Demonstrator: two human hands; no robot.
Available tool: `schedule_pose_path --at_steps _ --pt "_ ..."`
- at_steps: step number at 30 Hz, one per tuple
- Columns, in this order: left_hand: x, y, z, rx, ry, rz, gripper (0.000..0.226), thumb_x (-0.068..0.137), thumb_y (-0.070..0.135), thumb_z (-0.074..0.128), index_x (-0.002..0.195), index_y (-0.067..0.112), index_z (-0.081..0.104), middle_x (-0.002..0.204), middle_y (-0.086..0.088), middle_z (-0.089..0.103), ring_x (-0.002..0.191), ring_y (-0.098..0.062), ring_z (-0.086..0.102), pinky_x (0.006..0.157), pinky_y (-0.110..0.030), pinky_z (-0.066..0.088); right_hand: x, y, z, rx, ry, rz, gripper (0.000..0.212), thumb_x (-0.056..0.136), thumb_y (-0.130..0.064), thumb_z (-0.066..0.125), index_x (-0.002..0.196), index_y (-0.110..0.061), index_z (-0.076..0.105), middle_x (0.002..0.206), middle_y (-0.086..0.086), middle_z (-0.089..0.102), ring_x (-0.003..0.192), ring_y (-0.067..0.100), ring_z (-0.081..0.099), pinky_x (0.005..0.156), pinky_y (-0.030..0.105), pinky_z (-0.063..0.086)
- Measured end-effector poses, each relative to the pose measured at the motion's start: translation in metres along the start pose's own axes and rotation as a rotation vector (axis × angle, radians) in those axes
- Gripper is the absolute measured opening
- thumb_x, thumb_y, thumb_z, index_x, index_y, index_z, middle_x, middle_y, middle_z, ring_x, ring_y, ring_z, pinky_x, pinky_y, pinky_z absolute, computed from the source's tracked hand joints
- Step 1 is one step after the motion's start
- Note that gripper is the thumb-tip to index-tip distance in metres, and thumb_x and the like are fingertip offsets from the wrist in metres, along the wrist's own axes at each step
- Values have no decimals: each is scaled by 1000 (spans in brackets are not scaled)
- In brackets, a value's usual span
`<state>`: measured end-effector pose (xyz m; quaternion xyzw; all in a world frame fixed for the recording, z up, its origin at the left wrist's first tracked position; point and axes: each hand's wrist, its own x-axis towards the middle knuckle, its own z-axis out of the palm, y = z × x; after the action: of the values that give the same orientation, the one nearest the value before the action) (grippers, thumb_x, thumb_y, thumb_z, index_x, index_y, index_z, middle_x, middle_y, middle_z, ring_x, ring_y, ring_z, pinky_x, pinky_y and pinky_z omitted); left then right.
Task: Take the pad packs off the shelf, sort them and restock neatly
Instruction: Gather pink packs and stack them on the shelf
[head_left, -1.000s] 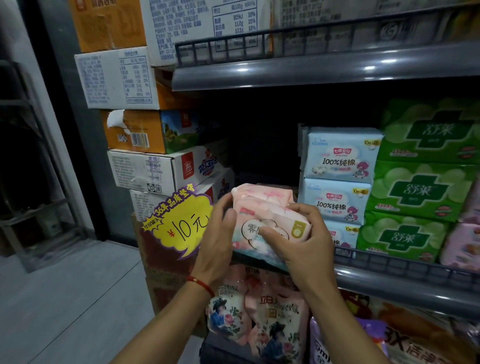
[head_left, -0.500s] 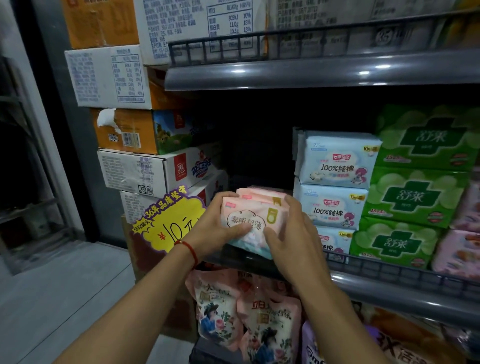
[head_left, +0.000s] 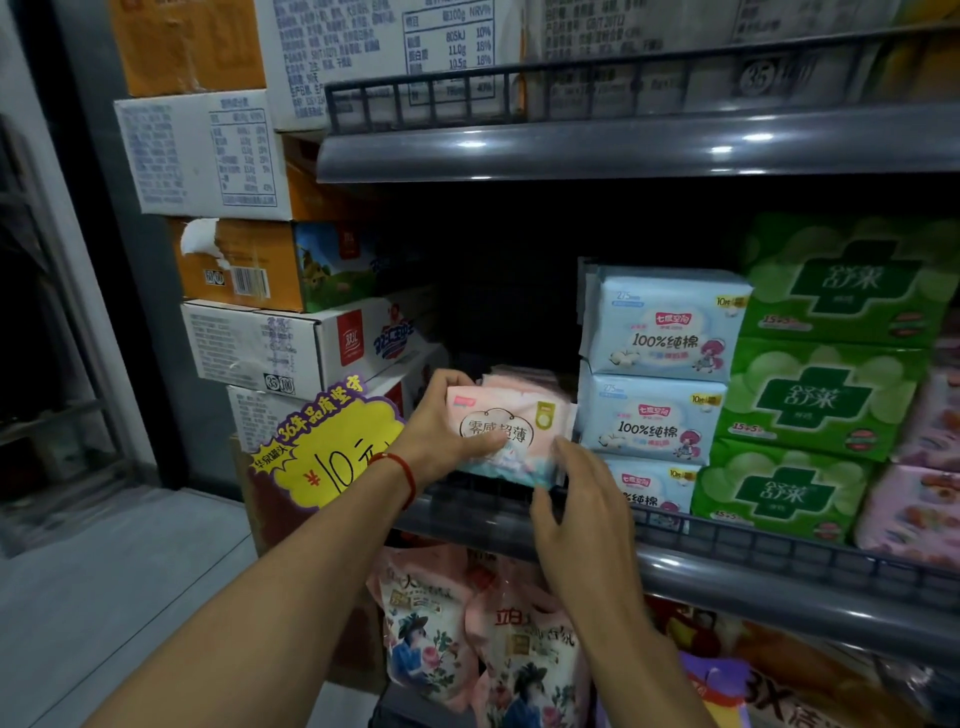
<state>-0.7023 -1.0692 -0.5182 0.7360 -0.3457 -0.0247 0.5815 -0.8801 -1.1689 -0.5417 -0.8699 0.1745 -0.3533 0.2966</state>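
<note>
A small stack of pink pad packs (head_left: 524, 423) stands on the grey shelf (head_left: 779, 577), just left of the light blue pad packs (head_left: 660, 364). My left hand (head_left: 441, 426) grips the pink stack from its left side, thumb across the front pack. My right hand (head_left: 576, 499) has relaxed fingers at the stack's lower right corner, touching it or just off it. Green pad packs (head_left: 821, 395) and pale pink packs (head_left: 914, 499) fill the shelf further right.
Cardboard cartons (head_left: 249, 338) are stacked left of the shelf, with a yellow price sign (head_left: 327, 447) in front. An upper shelf (head_left: 623, 145) hangs overhead. Floral bags (head_left: 467, 639) sit on the lower level. The shelf space behind the pink stack is dark.
Both hands carried the pink packs forward and down onto the shelf beside the blue packs. My right hand has since let go of the front and slid to the lower right corner.
</note>
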Motion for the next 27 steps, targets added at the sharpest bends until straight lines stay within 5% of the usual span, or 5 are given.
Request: schedule_pose_path --at_steps 5,9,15,20,27 --pt "12 -1 3 253 29 26 66 66 32 95 105 29 41 95 2 63 78 -17 58 63 -35 53 -11 9 -2 40 6 0 42 99 -13 62 139 -22 54 134 -9 48 114 -2 39 88 -9 21" --pt "17 -5 11 476 -54 33 66 67 28 94 108 22 43 107 4 53 92 -19 50 63 -24 39 -22 16 1 88 22 59 38 96 -13 64 129 -29 58 125 -15 48 115 2 48 103 13 39" --pt "36 4 10 620 -221 -19 122 52 54 92 151 46 20 160 -6 21 141 -29 38 115 -43 41 -21 19 -6 123 75 37 37 95 -11 63 125 -31 58 124 -13 50 117 7 50 99 21 39" --pt "52 7 19 629 -246 -16 109 62 47 94 153 27 38 155 -1 42 141 -23 42 116 -38 39 -19 31 -5 92 85 32 39 94 -12 64 126 -32 57 125 -16 47 122 3 42 97 13 27" --pt "80 -5 35 655 -219 47 97 69 38 92 152 26 43 160 1 34 145 -23 36 107 -21 30 -16 41 1 90 118 2 39 90 -7 67 121 -29 61 121 -12 52 117 8 46 96 20 32"
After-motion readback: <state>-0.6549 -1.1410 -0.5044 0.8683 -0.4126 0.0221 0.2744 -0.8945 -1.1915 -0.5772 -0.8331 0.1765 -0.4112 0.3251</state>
